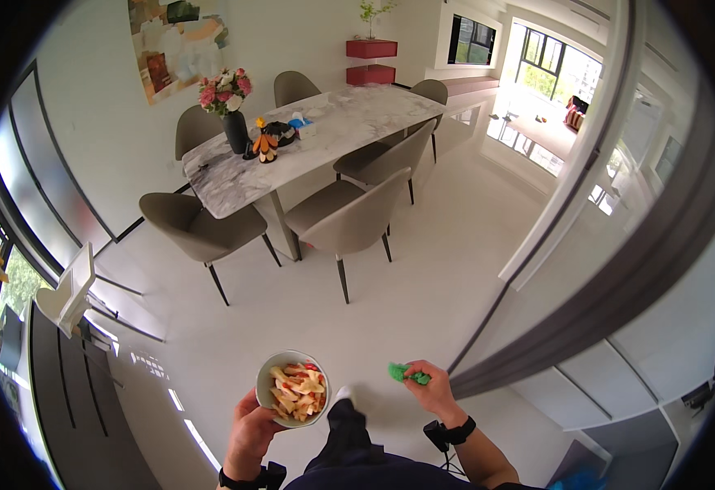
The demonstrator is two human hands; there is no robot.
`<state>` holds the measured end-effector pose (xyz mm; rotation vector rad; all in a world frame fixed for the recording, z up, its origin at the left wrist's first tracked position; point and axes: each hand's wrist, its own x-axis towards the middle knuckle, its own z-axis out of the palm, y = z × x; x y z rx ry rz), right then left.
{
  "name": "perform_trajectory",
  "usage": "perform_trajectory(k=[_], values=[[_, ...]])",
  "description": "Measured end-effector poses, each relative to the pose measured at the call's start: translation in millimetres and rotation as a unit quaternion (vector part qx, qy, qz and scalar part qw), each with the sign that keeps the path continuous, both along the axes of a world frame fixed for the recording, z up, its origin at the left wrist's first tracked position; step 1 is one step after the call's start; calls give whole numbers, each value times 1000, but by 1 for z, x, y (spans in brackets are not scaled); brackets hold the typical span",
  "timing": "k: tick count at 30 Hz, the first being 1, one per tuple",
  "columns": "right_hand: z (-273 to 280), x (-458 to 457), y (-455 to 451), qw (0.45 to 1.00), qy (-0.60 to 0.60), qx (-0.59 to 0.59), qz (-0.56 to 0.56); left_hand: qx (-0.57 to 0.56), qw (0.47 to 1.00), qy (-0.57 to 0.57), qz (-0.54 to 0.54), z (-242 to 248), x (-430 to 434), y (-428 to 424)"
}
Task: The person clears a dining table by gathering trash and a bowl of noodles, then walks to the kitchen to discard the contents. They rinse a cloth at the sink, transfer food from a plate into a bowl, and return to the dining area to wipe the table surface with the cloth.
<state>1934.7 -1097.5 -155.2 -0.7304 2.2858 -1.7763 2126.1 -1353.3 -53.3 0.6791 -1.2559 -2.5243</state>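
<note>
My left hand (252, 422) grips a pale bowl (262, 387) by its side, low in the head view. Pieces of light yellowish food with red bits (299, 392) fill the bowl; they look like chicken feet with chilli, though I cannot be sure. To the right, my right hand (432, 387) is closed around a crumpled green cloth or scrubbing pad (408, 372), whose end sticks out past the fingers. Both hands are held above the floor, apart from each other.
Ahead stands a marble-topped dining table (345, 116) with several taupe chairs (357, 226) around it. On it are a black flower vase (235, 131), a small figurine (265, 147) and a tissue box (302, 127). A white high chair (78, 288) is left; a sliding-door frame (553, 214) rises right.
</note>
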Motion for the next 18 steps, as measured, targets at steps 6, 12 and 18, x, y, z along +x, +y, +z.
perform_trajectory(k=[6, 12, 18], values=[[-13, -153, -27, 993, -84, -13, -84, 7, 994, -2, -105, -14, -187, -31], [-10, -305, -11, 978, -83, -53, -184, 3, 969, -28, -244, 6, -393, -31], [-46, -453, 37, 939, -163, -119, -278, 34, 954, -18, -299, -23, -580, 14]])
